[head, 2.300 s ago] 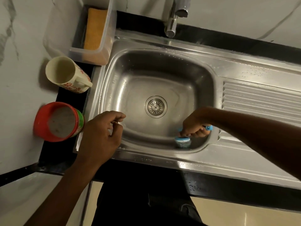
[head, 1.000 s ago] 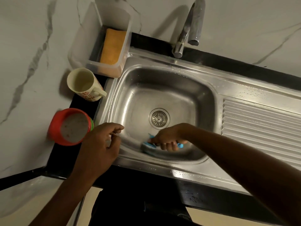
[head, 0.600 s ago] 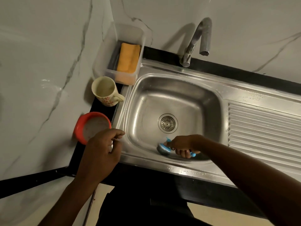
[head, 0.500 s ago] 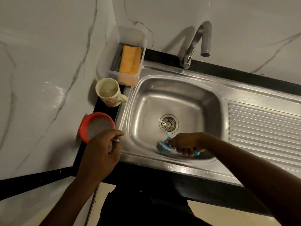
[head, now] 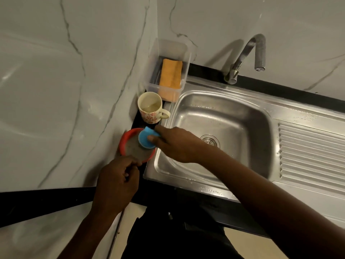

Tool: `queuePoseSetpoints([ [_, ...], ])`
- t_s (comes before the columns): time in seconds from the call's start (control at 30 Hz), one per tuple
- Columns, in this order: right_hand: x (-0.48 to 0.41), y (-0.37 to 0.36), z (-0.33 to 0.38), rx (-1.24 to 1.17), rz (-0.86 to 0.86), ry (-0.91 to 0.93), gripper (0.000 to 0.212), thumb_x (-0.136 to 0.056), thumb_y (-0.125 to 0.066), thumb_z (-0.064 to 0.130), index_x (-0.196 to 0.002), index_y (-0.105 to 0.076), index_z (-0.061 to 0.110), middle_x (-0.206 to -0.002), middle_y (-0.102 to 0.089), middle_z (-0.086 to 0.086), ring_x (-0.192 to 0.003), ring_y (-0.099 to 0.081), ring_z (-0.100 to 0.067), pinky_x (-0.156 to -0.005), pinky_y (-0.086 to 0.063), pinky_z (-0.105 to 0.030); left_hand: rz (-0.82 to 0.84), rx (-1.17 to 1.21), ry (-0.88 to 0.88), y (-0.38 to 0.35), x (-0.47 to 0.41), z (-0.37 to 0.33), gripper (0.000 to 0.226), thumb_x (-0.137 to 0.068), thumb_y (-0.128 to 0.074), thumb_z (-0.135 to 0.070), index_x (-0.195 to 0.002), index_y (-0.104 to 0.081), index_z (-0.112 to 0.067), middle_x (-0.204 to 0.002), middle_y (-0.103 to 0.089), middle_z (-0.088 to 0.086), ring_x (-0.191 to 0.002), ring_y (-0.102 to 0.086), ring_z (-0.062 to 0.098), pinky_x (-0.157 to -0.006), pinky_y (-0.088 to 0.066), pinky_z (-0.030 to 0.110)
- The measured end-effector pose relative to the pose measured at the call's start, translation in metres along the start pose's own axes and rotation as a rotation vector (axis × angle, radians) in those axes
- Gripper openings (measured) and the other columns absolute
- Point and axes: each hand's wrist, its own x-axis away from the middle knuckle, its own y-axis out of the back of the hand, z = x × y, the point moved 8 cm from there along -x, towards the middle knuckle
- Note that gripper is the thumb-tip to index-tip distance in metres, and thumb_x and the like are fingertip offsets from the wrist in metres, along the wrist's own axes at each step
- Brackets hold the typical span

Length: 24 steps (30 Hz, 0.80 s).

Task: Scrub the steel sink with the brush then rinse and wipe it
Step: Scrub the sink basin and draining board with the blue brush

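I log: blue round plastic brush [head: 146, 140], gripped by right hand [head: 177, 144], over red round tub [head: 125, 141] on counter beside steel sink [head: 242, 116]. Left hand [head: 117, 181] curled at tub rim; I cannot tell if it grips.

Pale marble wall [head: 46, 90] veined in grey at the left, a second marble wall [head: 289, 21] joined at the corner behind, black counter [head: 298, 94] run along both, beige floor [head: 246, 245] seen below its front edge, dim light

Handle of brush [head: 145, 139] hidden inside right hand [head: 177, 144]
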Motion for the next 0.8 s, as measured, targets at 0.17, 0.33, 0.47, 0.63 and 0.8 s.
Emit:
queuePoseSetpoints([
  [0.17,-0.027,-0.034,0.020,0.412,0.062,0.030,0.046,-0.106,-0.038,0.058,-0.132,-0.053,0.023,-0.090,-0.055,0.003,-0.078,-0.058,-0.019,-0.069,-0.045,-0.034,0.005,0.043,0.021,0.002,0.005,0.001,0.021,-0.092,-0.067,0.001,-0.089,-0.071,-0.019,-0.078,-0.069,-0.009,-0.074,-0.067,0.011,-0.064,-0.053,0.016],
  [0.33,-0.033,-0.044,0.020,0.422,0.066,-0.009,0.045,-0.105,-0.041,0.058,-0.128,-0.060,0.025,-0.090,-0.058,0.004,-0.076,-0.058,-0.016,-0.067,-0.050,-0.034,-0.005,0.018,-0.037,0.002,0.005,-0.006,0.019,-0.092,-0.068,0.001,-0.092,-0.073,-0.018,-0.082,-0.070,-0.011,-0.077,-0.067,0.008,-0.066,-0.053,0.016],
  [0.47,-0.015,-0.025,0.026,0.306,0.006,0.026,0.043,-0.108,-0.039,0.053,-0.131,-0.056,0.020,-0.092,-0.056,0.003,-0.080,-0.059,-0.017,-0.069,-0.044,-0.033,0.000,0.021,-0.071,-0.007,0.004,-0.009,0.014,-0.093,-0.069,-0.001,-0.094,-0.073,-0.014,-0.082,-0.070,-0.006,-0.073,-0.067,0.009,-0.067,-0.058,0.028],
  [0.63,0.022,0.016,-0.007,0.128,-0.062,-0.073,0.037,-0.106,-0.041,0.056,-0.116,-0.058,0.025,-0.092,-0.063,0.004,-0.075,-0.058,-0.011,-0.064,-0.044,-0.032,0.084,0.087,-0.089,-0.036,-0.001,-0.029,0.015,-0.097,-0.063,-0.010,-0.098,-0.072,-0.021,-0.086,-0.069,-0.015,-0.078,-0.066,0.004,-0.067,-0.051,0.019],
  [0.8,0.086,0.045,-0.088,0.193,-0.029,-0.241,0.042,-0.105,-0.038,0.060,-0.104,-0.061,0.026,-0.091,-0.066,0.004,-0.081,-0.063,-0.018,-0.080,-0.055,-0.043,0.138,0.108,-0.165,-0.080,-0.013,-0.066,0.018,-0.088,-0.057,-0.017,-0.093,-0.073,-0.022,-0.088,-0.069,-0.014,-0.081,-0.064,0.006,-0.068,-0.054,0.029],
])
